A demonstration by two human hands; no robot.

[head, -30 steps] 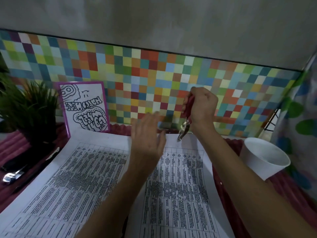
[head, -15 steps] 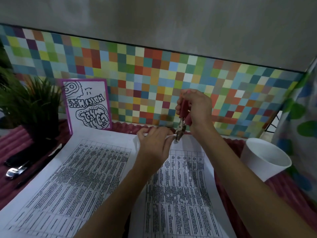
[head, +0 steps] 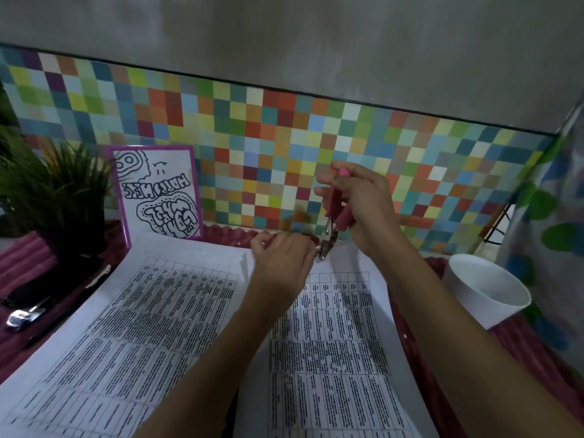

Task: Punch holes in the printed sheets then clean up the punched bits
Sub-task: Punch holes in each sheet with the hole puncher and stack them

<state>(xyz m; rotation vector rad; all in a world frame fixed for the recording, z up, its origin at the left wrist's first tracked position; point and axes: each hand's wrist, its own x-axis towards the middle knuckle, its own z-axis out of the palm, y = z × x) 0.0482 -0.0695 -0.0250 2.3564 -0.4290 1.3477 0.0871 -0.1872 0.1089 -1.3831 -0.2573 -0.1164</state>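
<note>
Two printed sheets with tables lie side by side on the table, a left sheet (head: 132, 327) and a right sheet (head: 335, 358). My right hand (head: 363, 203) grips a pink-handled hole punch (head: 331, 229), whose metal jaws point down onto the top edge of the right sheet. My left hand (head: 284, 263) pinches that top edge just left of the jaws. Small white punched bits (head: 328, 363) lie scattered on the middle of the right sheet.
A white cup (head: 483, 289) stands at the right on the dark red cloth (head: 28, 263). A purple-framed drawing (head: 158, 192) leans on the tiled wall. A potted plant (head: 53, 197) is at the left, with a dark tool with a metal tip (head: 28, 311) in front of it.
My left hand dropped from the air onto the right sheet's top edge and took hold of it. My right hand lowered the punch until its jaws met that edge.
</note>
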